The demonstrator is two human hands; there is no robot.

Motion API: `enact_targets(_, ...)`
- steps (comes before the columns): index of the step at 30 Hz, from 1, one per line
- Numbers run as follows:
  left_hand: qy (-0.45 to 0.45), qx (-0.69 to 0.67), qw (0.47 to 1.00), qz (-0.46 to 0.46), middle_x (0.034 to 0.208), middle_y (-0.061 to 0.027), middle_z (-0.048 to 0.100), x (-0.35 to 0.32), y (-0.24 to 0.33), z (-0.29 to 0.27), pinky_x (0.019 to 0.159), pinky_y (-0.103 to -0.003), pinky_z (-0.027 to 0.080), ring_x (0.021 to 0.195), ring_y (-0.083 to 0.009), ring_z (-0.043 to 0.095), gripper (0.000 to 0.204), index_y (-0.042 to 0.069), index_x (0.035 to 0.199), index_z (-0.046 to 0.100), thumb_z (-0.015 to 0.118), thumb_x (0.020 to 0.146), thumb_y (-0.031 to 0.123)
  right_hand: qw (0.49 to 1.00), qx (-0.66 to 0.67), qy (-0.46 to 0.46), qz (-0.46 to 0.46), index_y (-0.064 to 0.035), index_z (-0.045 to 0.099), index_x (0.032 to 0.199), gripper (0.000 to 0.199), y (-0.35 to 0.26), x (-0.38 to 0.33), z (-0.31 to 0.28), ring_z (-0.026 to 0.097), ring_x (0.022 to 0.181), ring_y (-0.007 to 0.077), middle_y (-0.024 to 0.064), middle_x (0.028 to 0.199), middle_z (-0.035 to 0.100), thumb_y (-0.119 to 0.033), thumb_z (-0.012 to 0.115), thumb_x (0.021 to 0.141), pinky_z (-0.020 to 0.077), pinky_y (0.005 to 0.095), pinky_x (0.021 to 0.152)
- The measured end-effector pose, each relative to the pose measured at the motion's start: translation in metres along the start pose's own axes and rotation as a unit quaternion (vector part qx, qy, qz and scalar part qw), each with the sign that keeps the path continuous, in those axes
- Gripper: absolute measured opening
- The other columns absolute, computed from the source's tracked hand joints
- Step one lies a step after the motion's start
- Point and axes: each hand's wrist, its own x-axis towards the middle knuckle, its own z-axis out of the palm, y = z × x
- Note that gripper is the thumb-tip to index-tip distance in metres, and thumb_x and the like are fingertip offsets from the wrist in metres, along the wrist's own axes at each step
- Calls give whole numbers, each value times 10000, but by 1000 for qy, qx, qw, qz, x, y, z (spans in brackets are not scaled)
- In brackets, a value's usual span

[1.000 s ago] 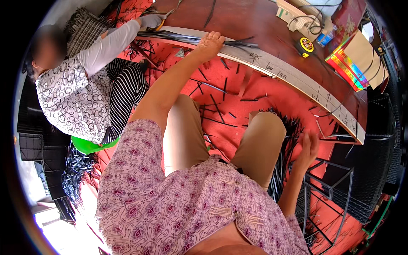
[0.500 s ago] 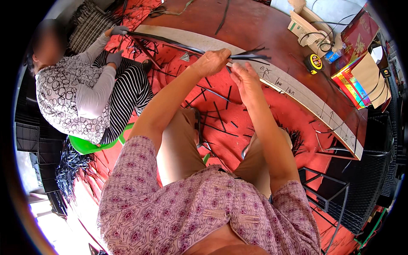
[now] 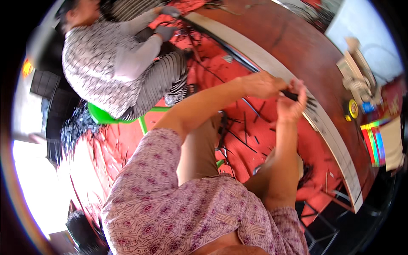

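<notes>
A long bundle of black strips (image 3: 231, 52) runs slantwise from the co-worker's grey-gloved hands (image 3: 165, 32) at the far left to my own hands. My left hand (image 3: 264, 84) is closed around the bundle near its right end. Just beyond it, my right hand (image 3: 291, 106) curls its fingers around the dark end part of the strips, close to the left hand's fingers. Loose strip tips fan out past the right fingers, over a pale board with handwritten marks (image 3: 335, 146). Motion blurs the fingertips.
The board lies along the edge of a reddish-brown table (image 3: 272, 36). A yellow tape measure (image 3: 352, 109) and a cardboard box (image 3: 355, 70) sit at right. Cut black pieces litter the red floor covering (image 3: 242, 161). The co-worker sits on a green stool (image 3: 100, 114).
My right hand has gone from fingers stretched beside the strips to curled around their end. The whole view has swung, so the scene sits differently in the picture.
</notes>
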Motion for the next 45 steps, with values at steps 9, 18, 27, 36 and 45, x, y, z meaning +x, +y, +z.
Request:
enact_targets(9,-71,32,996,-41,806,-133,568,-9,1,14,640,-419,502,757,-324,625,243,14,918,533,595,844,237,997,-53,56,8,-174,608,1014,204,-5,14,-21,562,773,152,-33,876,632,-314,469,962,403,340,651)
enact_targets(18,-83,11,995,-61,865,-155,605,-5,-7,29,664,-447,488,778,-355,622,234,22,980,553,600,860,217,996,50,67,-28,-149,491,684,406,1,3,-26,525,685,181,-9,671,547,-404,380,981,412,359,681)
enact_targets(27,-37,36,998,-30,877,-132,620,3,-9,33,646,-440,501,790,-343,629,224,51,1000,563,600,856,218,980,75,155,-95,-117,502,677,511,3,11,-24,610,954,310,130,953,670,-472,309,990,445,432,886)
enact_targets(36,-80,23,996,-43,819,-129,614,10,-3,39,638,-423,504,755,-334,630,235,35,938,565,602,825,238,983,21,179,-48,-187,330,595,486,-21,-3,-7,316,503,148,-38,522,323,-490,422,963,353,352,659)
enact_targets(45,173,114,953,-222,879,-121,589,-29,-3,-79,701,-397,503,820,-301,590,412,25,935,615,788,675,295,933,-135,-211,258,-160,375,594,506,-48,-27,18,224,372,105,-61,467,274,-483,377,984,221,280,422)
